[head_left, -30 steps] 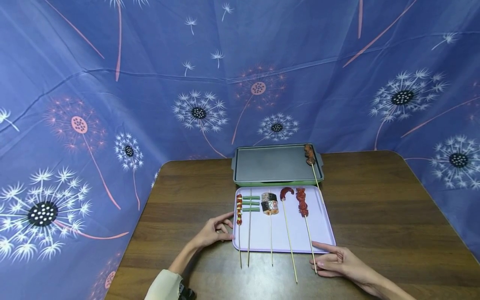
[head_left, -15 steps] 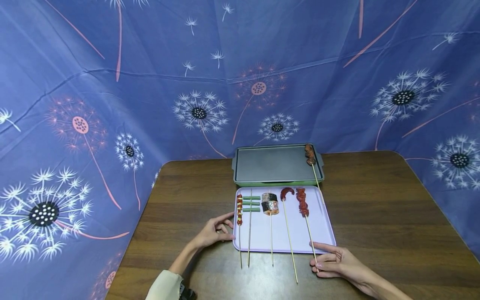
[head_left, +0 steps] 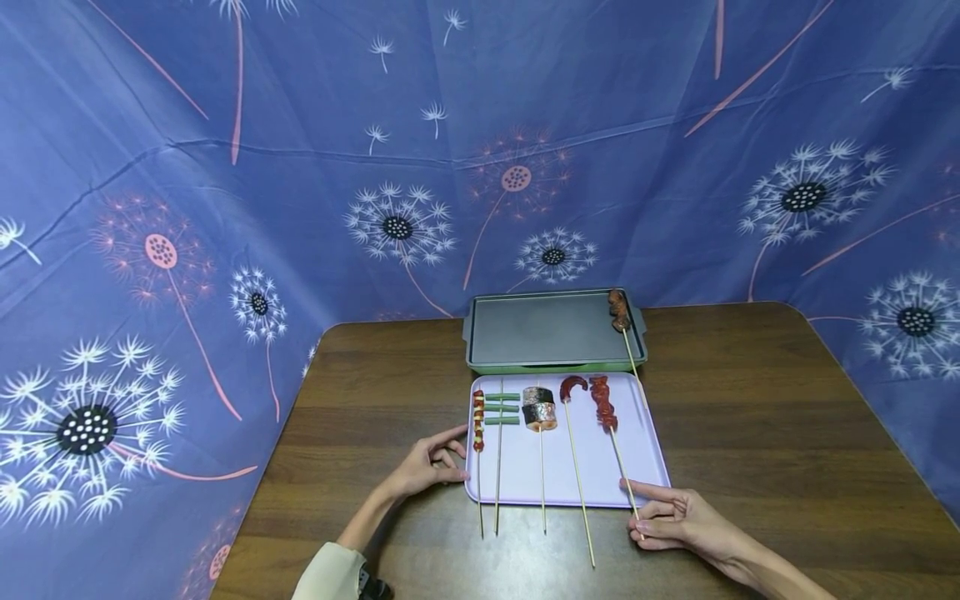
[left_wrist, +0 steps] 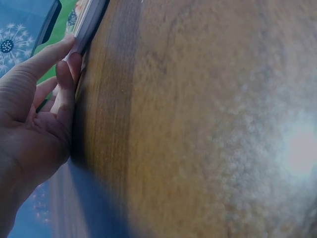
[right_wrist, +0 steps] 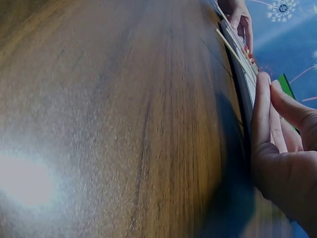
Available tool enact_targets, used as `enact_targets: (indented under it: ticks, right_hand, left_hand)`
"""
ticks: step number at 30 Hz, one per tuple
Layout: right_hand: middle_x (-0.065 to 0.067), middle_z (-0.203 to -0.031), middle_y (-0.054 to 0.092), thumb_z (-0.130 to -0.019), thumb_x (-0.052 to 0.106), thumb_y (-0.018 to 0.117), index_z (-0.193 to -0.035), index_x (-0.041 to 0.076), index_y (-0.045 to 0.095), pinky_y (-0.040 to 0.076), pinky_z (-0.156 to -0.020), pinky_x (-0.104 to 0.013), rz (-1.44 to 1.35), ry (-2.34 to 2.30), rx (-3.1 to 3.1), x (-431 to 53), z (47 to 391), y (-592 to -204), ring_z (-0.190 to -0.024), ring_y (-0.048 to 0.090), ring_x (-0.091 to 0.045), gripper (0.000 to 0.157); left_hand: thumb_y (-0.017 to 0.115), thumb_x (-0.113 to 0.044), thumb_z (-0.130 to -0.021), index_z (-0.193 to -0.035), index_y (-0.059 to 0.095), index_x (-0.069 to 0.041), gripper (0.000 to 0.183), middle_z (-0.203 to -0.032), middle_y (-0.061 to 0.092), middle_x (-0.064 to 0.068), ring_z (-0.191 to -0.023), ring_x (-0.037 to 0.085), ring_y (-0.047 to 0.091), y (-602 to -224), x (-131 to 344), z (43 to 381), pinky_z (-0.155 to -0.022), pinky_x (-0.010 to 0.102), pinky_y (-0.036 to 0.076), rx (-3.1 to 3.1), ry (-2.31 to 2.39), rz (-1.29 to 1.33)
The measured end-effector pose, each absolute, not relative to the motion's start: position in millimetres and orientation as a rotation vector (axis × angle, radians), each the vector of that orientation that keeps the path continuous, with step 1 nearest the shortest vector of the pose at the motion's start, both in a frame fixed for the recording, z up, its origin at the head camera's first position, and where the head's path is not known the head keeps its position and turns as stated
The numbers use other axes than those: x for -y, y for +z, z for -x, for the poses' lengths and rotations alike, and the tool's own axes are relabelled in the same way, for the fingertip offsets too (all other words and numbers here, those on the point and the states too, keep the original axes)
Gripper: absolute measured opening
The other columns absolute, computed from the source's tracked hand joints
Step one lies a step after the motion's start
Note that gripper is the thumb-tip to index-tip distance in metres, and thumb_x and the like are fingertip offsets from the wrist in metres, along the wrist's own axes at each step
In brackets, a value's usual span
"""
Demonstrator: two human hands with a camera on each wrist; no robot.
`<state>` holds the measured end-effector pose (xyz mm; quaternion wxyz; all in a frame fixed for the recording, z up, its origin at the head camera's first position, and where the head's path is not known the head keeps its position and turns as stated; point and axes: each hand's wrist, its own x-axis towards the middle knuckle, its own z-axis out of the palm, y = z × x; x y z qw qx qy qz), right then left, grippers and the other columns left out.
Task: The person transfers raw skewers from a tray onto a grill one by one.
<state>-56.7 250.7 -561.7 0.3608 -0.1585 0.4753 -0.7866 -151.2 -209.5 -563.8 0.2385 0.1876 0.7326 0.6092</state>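
Note:
In the head view a lilac tray (head_left: 517, 475) lies on the table, bearing several skewers in a row. My left hand (head_left: 426, 462) rests at its left rim, index finger and thumb touching the edge; the left wrist view shows the fingertips (left_wrist: 69, 42) at that rim. My right hand (head_left: 686, 525) pinches the stick of the red meat skewer (head_left: 603, 404) near its lower end. To its left lie a curled red skewer (head_left: 573, 386), a fish-chunk skewer (head_left: 540, 408), a green-stick skewer (head_left: 502, 408) and a thin red-and-yellow skewer (head_left: 478, 421).
Behind the tray stands a dark grey griddle (head_left: 543, 329) with a green base. A browned meat skewer (head_left: 618, 310) lies on its right side, the stick reaching over the tray. A dandelion-print cloth (head_left: 480, 167) hangs behind the wooden table (head_left: 765, 392).
My right hand has taken the lower end of the red meat skewer's stick between its fingertips and shifted it slightly to the right. My left hand has stayed at the tray.

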Motion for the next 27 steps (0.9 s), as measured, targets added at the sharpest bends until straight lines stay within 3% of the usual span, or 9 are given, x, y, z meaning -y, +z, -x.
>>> enact_targets:
  ticks: [7, 27]
  right_hand:
    - [-0.005, -0.119, 0.074, -0.101, -0.012, 0.046, -0.149, 0.024, 0.051, 0.057, -0.096, -0.032, 0.453, -2.009, -1.202, -255, 56, -561, -0.11, 0.071, -0.014, 0.06]
    - [-0.006, -0.119, 0.072, -0.101, -0.014, 0.043, -0.155, 0.019, 0.046, 0.058, -0.096, -0.032, 0.548, -1.964, -1.147, -246, 59, -532, -0.11, 0.07, -0.012, 0.063]
  left_hand:
    - [0.078, 0.003, -0.086, -0.155, 0.037, 0.003, 0.08, -0.12, 0.059, 0.035, -0.08, 0.001, 0.068, -563, 210, 151, -0.068, 0.016, 0.054, -2.004, 1.669, -0.511]
    - [0.077, 0.003, -0.086, -0.155, 0.038, 0.004, 0.079, -0.12, 0.058, 0.037, -0.08, 0.001, 0.067, -566, 210, 152, -0.069, 0.015, 0.053, -2.004, 1.671, -0.536]
